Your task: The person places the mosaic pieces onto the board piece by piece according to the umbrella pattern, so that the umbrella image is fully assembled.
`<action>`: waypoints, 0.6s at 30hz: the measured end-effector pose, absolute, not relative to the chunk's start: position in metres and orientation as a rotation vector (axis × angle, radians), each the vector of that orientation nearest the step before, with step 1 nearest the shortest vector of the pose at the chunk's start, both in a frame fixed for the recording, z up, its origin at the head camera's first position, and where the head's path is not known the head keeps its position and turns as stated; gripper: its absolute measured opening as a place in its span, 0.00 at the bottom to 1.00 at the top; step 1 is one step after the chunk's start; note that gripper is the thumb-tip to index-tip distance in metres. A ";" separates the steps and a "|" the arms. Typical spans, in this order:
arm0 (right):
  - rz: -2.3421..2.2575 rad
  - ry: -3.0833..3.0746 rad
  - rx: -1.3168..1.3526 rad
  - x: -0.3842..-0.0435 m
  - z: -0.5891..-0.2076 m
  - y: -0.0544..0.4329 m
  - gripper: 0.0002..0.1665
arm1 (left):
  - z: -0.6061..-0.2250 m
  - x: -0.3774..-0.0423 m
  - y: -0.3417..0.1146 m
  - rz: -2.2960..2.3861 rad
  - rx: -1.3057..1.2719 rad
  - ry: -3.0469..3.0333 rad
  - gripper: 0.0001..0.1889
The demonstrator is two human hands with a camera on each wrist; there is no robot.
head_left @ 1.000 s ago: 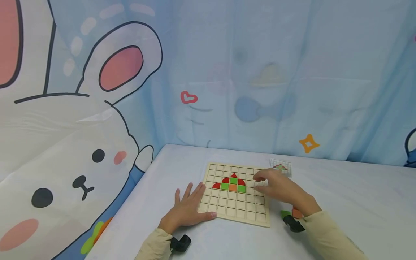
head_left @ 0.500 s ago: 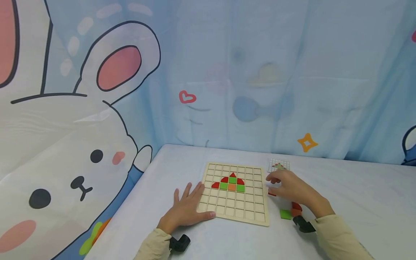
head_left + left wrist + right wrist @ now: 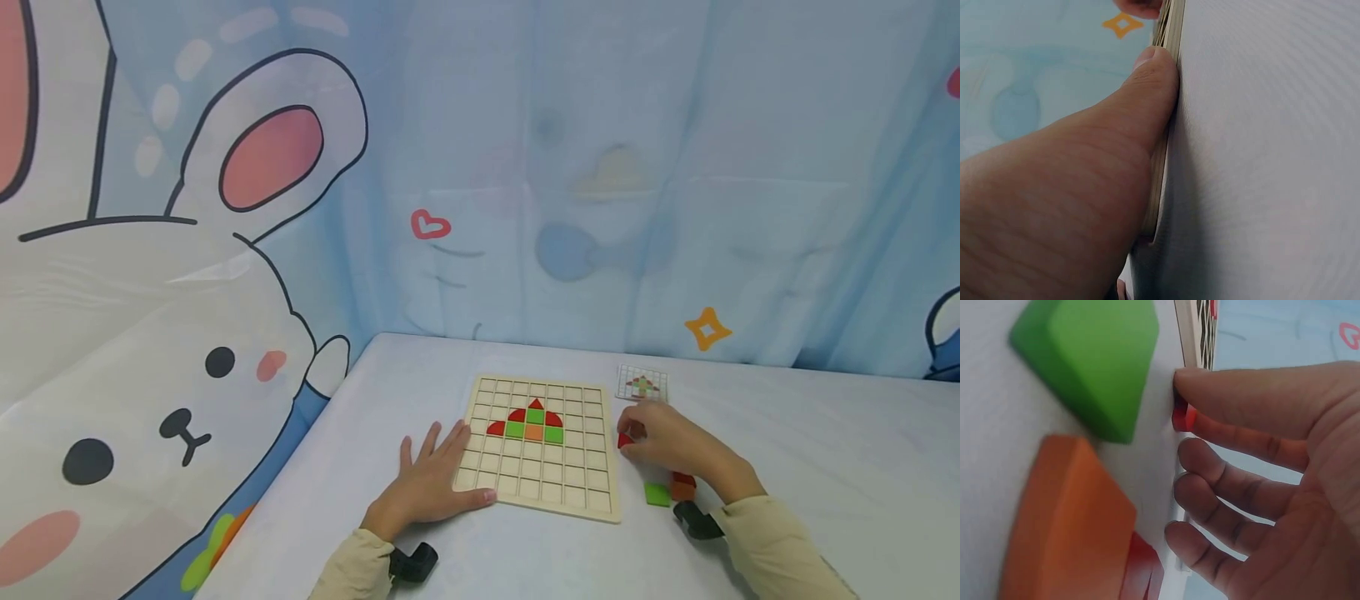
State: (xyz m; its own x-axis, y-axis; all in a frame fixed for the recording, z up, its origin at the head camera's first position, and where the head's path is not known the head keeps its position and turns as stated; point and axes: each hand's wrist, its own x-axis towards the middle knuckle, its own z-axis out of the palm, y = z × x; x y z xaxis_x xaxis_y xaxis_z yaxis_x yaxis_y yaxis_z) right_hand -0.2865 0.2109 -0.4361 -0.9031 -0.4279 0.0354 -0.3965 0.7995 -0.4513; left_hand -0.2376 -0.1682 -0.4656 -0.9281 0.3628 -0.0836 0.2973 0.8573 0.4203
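Red piece [image 3: 1183, 419] is on the white table [image 3: 405, 375], just beside the right edge of the wooden board [image 3: 540, 475]. The right hand [image 3: 670, 437] has it: the thumb and pointer finger pinch it, and the other three fingers are bent. The wooden board lies flat and has lots of little squares. Eight flat shapes [image 3: 534, 432] sit on it, red, green and orange, with a red pointy one on top. The left hand [image 3: 431, 483] rests at the board's left side, fingers spread wide, its thumb by the near edge. Just past the right hand lies a small card [image 3: 642, 383] with a colored picture. By the right wrist, close together, are a green block [image 3: 657, 495], an orange block [image 3: 683, 490] and one more red block [image 3: 1141, 569]. Behind everything hangs a blue curtain [image 3: 465, 100], and a big white rabbit [image 3: 150, 333] is on the left.
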 end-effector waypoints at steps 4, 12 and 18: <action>-0.729 2.918 -0.691 -0.285 -0.435 0.212 0.09 | -0.466 -0.237 -0.169 0.617 0.509 2.867 0.59; -0.760 2.932 -0.640 -0.287 -0.431 0.208 0.10 | -0.463 -0.234 -0.169 0.653 0.521 2.859 0.58; -0.768 2.928 -0.649 -0.289 -0.429 0.204 0.11 | -0.463 -0.234 -0.168 0.644 0.536 2.869 0.58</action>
